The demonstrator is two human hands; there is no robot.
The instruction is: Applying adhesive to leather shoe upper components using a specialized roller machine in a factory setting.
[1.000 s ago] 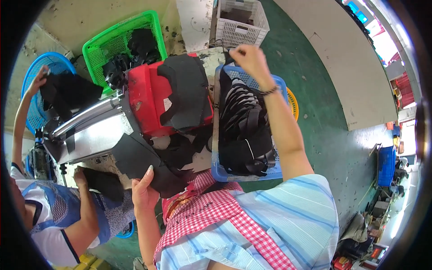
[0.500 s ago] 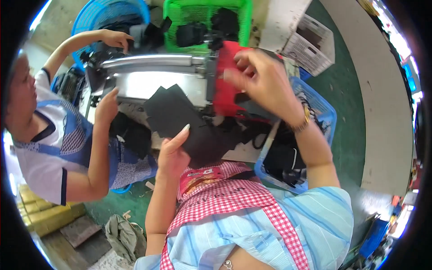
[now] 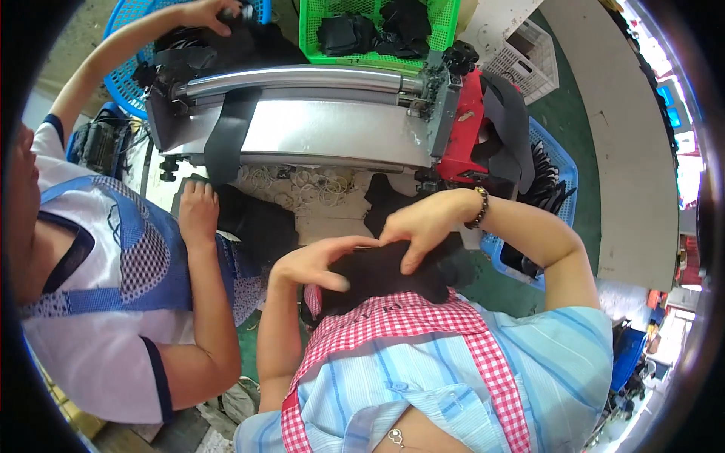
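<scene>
A stack of black flat cut pieces (image 3: 381, 273) lies against my apron at waist height. My left hand (image 3: 313, 263) grips its left edge, thumb in front and fingers along the top. From the right, my right hand (image 3: 430, 226) holds the stack's upper edge, with its thumb pressed on the front. Beyond my hands is a roller machine with a shiny metal plate (image 3: 325, 132). One black strip (image 3: 232, 136) hangs over the left part of that plate. More black pieces (image 3: 260, 223) lie below the machine on the left, and another piece (image 3: 385, 202) is just past my right hand.
A co-worker's hand (image 3: 200, 208) rests by the black pieces; the other reaches into a blue basket (image 3: 124, 83). Behind the machine stands a green basket (image 3: 306, 30). Right of its red housing (image 3: 467, 124) are a light-blue crate (image 3: 563, 162) and a white crate (image 3: 545, 75).
My right hand has come from the red housing to the black stack at my waist. My left hand has drawn the fanned pieces closer. A black strip now lies over the plate.
</scene>
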